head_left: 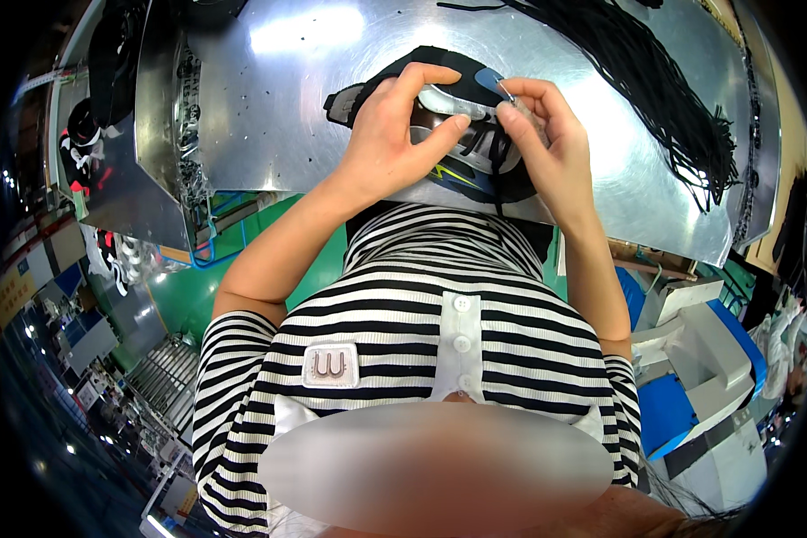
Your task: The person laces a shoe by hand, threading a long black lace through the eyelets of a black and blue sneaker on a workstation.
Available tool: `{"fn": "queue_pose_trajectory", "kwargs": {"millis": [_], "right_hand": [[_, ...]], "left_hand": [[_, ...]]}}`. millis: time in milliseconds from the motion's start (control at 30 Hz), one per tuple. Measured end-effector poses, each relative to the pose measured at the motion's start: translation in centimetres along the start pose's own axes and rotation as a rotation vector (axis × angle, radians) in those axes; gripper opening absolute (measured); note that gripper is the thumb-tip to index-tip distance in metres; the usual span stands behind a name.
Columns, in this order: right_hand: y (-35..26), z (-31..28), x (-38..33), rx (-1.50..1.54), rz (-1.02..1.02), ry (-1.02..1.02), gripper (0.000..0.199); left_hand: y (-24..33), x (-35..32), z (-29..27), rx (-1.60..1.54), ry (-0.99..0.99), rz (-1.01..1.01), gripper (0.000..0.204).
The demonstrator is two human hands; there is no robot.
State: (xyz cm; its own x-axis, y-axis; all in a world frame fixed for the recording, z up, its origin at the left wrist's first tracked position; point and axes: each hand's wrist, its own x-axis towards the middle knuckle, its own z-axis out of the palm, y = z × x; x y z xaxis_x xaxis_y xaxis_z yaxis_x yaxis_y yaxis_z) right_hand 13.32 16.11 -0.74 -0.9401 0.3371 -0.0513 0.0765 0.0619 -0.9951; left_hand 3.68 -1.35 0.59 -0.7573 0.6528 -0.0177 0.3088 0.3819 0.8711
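A black shoe upper (468, 177) with grey-blue patches and a yellow-green stripe lies on the metal tabletop right in front of my body. Its pale lining shows at the opening, and a black shoelace (498, 161) hangs over it toward the near edge. My left hand (402, 125) grips the upper from the left, thumb and forefinger spread across the opening and the other fingers tucked behind. Between thumb and forefinger, my right hand (540, 124) pinches a thin, shiny needle-like tool (506, 91) at the upper's right side. The tool's exact shape is too small to make out.
A bundle of black shoelaces (641, 76) spreads over the right part of the metal table (269, 117). Dark shoe parts (115, 67) lie on the left side. A grey and blue machine (704, 359) stands at right, and a blue-framed rack (215, 235) is below the table at left.
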Motion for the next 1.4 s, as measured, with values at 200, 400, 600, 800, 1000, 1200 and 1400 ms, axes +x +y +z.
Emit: {"fn": "queue_pose_trajectory", "kwargs": {"millis": [200, 400, 600, 800, 1000, 1200, 1400], "right_hand": [[0.6, -0.1, 0.4, 0.135, 0.127, 0.003, 0.019], [-0.1, -0.2, -0.4, -0.105, -0.056, -0.041, 0.013], [-1.4, -0.5, -0.5, -0.354, -0.119, -0.072, 0.009], [-1.8, -0.5, -0.2, -0.522, -0.18, -0.103, 0.011], [-1.1, 0.1, 0.6, -0.623, -0.285, -0.108, 0.018], [-0.6, 1.0, 1.5, -0.71, -0.239, -0.123, 0.028], [-2.0, -3.4, 0.8, -0.454, -0.066, 0.067, 0.013]], "left_hand": [[-0.4, 0.1, 1.9, 0.317, 0.225, 0.15, 0.045], [-0.3, -0.4, 2.0, 0.252, 0.22, 0.169, 0.037], [-0.1, -0.7, 1.2, 0.127, 0.152, 0.068, 0.036], [0.1, -0.6, 1.1, 0.132, 0.164, 0.103, 0.038], [0.8, -1.0, 1.3, 0.049, -0.002, 0.072, 0.037], [1.4, -0.3, 0.9, -0.105, -0.123, -0.12, 0.036], [-0.5, 1.6, 0.4, -0.387, -0.017, -0.109, 0.038]]}}
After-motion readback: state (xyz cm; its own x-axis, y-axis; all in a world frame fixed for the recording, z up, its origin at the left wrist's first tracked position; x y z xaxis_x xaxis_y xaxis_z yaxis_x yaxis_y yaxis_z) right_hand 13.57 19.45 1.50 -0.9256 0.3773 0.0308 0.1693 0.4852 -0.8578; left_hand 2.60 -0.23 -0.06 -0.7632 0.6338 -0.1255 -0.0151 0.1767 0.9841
